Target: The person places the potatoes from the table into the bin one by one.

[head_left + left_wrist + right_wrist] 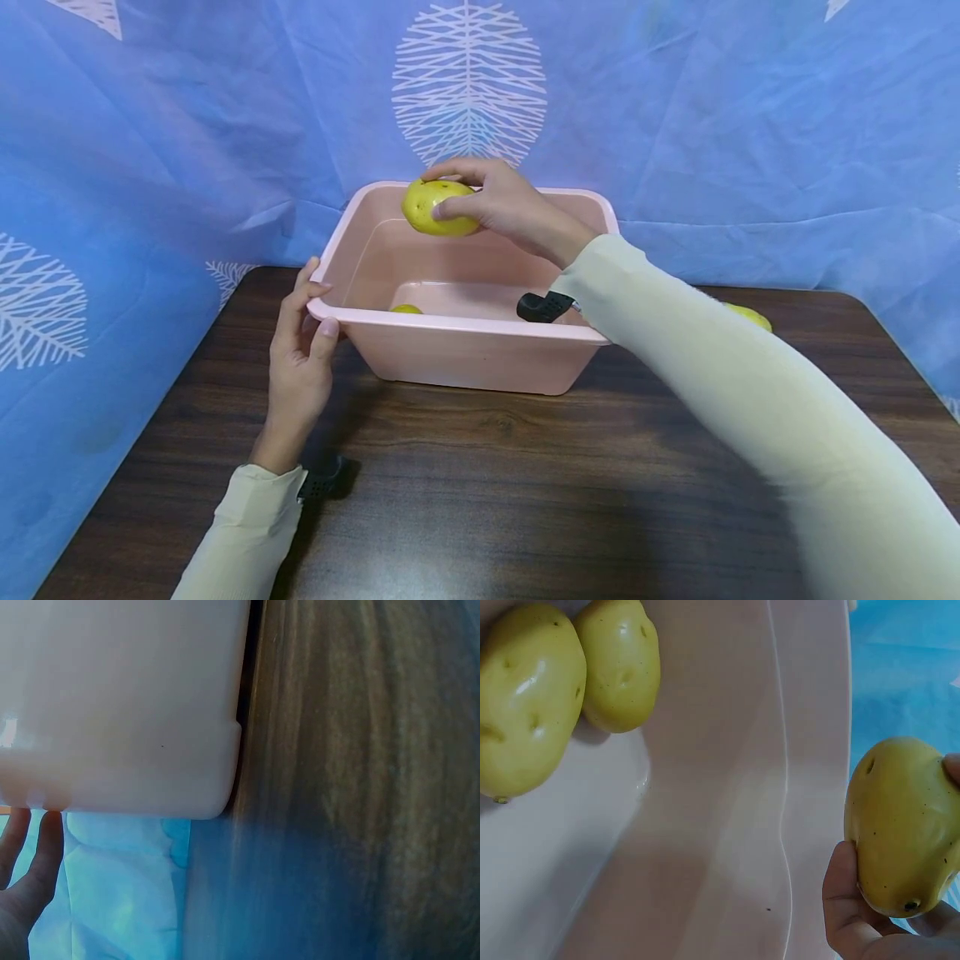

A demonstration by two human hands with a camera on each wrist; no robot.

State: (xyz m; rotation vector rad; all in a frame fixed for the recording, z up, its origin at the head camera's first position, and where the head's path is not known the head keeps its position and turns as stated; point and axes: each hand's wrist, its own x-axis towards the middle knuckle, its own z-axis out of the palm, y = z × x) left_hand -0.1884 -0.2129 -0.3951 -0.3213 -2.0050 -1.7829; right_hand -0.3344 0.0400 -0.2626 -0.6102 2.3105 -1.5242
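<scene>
A yellow potato (438, 208) is in my right hand (517, 204), gripped between thumb and fingers above the back part of a pink plastic basin (465, 354). The right wrist view shows this potato (904, 825) close up, with small dark pits on its skin. My left hand (300, 358) holds the basin's near left corner, fingertips on the rim and thumb against the front. Inside the basin lie a large potato (529, 705) and a smaller potato (622, 667), side by side. From the head view, the front wall hides most of them.
Another yellow potato (750, 317) lies on the dark wooden table (480, 492) at the right, partly hidden behind my right sleeve. A blue cloth (675, 108) with white leaf prints hangs behind the table and along its left side.
</scene>
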